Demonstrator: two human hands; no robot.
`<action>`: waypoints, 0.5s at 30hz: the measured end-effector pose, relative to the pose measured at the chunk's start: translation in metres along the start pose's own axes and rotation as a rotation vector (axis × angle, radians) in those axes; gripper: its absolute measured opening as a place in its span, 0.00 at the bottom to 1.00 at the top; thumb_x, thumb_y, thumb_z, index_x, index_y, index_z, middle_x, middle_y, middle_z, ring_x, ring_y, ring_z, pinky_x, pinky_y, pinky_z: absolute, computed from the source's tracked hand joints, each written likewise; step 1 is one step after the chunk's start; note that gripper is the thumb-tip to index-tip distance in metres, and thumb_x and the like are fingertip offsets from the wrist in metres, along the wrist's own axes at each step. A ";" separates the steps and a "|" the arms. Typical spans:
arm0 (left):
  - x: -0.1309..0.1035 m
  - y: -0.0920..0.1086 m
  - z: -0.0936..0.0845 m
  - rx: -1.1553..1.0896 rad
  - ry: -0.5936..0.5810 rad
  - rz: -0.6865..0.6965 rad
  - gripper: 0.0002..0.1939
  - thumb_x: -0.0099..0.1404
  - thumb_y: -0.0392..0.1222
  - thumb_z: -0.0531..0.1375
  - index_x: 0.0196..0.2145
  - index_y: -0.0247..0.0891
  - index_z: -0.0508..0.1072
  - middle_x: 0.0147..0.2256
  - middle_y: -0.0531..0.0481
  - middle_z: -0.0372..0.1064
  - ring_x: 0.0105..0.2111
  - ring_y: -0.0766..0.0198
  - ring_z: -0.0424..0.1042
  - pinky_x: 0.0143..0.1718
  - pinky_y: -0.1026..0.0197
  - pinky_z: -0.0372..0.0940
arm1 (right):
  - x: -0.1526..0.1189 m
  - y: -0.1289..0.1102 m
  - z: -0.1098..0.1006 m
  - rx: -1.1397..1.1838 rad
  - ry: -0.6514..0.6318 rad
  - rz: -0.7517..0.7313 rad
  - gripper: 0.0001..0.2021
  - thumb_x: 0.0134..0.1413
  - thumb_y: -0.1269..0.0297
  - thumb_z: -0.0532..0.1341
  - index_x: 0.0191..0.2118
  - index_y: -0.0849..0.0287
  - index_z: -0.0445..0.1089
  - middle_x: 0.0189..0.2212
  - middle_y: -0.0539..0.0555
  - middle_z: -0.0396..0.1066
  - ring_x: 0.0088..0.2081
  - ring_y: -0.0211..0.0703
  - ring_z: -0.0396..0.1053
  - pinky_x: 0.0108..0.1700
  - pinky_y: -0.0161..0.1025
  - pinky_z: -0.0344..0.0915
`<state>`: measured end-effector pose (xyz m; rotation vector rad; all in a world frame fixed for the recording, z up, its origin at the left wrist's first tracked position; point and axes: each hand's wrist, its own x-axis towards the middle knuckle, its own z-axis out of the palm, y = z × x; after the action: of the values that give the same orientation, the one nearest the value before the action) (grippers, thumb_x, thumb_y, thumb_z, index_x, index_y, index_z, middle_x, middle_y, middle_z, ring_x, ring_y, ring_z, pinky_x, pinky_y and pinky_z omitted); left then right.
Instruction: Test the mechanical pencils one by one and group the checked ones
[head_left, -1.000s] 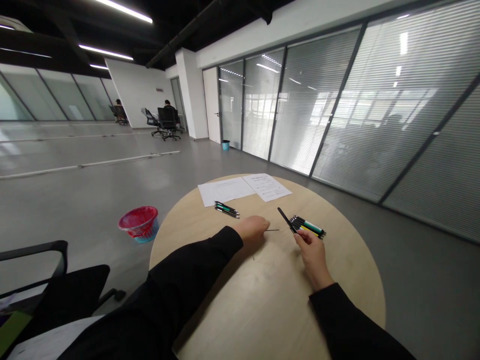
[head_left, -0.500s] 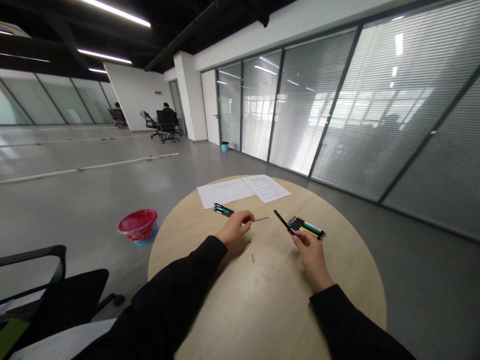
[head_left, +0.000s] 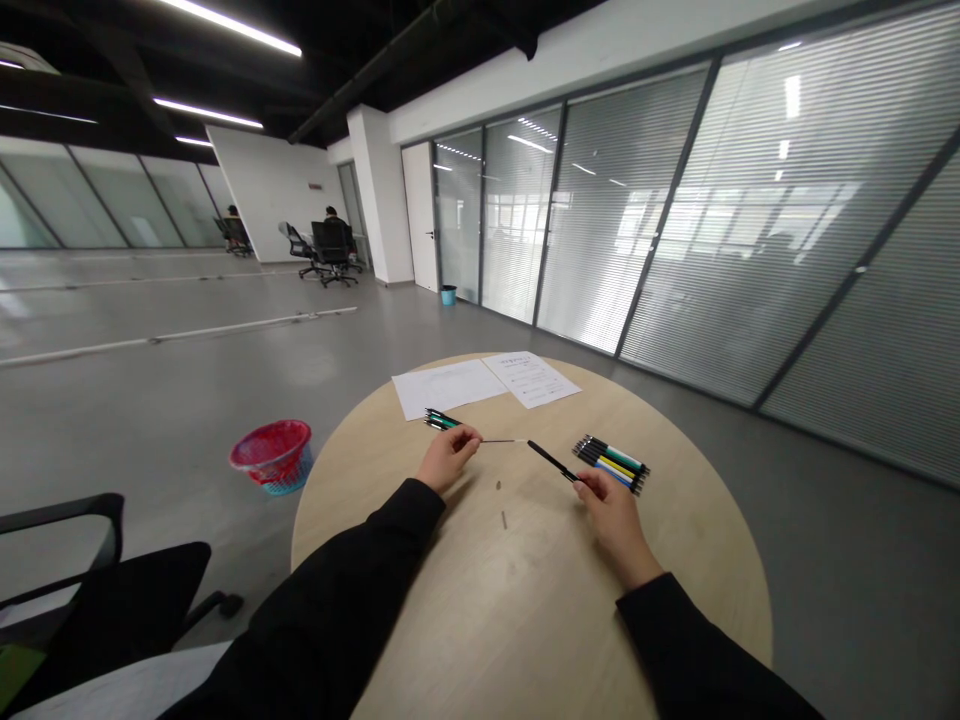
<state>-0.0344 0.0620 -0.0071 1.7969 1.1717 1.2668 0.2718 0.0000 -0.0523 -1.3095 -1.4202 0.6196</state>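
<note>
Between the fingertips of my left hand (head_left: 450, 456) is a thin pen refill (head_left: 501, 441), pointing right, dark with a pale tip. My right hand (head_left: 611, 515) pinches a black pen barrel (head_left: 551, 460) that slants up and left. The refill's tip and the barrel's end are very close; whether they touch I cannot tell. Beyond my right hand lies a row of several pens (head_left: 611, 463) with green, yellow and blue parts. A few more pens (head_left: 441, 419) rest behind my left hand, partly covered by it. A small spring-like piece (head_left: 504, 520) and a tiny dark bit (head_left: 498, 485) lie between my arms.
Two printed sheets (head_left: 450, 387) lie at the far side of the round wooden table (head_left: 480, 640). On the floor to the left stands a red-lined basket (head_left: 271, 455), with a black chair (head_left: 105, 600) nearer me. People sit by office chairs (head_left: 332, 245) far back.
My right hand has lowered the barrel and brought its end leftward, more in line with the refill. My left hand has shifted slightly left with the refill.
</note>
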 end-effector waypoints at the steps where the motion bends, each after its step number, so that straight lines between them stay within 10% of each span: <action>1: 0.000 0.001 0.000 -0.005 0.000 -0.001 0.11 0.61 0.46 0.62 0.34 0.35 0.74 0.28 0.51 0.70 0.28 0.65 0.67 0.34 0.61 0.63 | 0.000 0.000 0.000 -0.008 -0.002 -0.002 0.16 0.52 0.53 0.62 0.38 0.62 0.74 0.34 0.59 0.76 0.34 0.50 0.72 0.39 0.45 0.67; 15: -0.002 0.010 0.001 -0.030 -0.043 0.010 0.11 0.61 0.46 0.62 0.34 0.35 0.74 0.28 0.51 0.70 0.28 0.64 0.67 0.34 0.61 0.62 | -0.001 -0.008 -0.001 -0.013 -0.014 -0.021 0.15 0.52 0.54 0.61 0.38 0.62 0.75 0.34 0.59 0.76 0.35 0.50 0.71 0.39 0.44 0.67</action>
<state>-0.0303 0.0560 0.0006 1.8014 1.1160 1.2394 0.2701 -0.0033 -0.0452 -1.3010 -1.4493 0.6076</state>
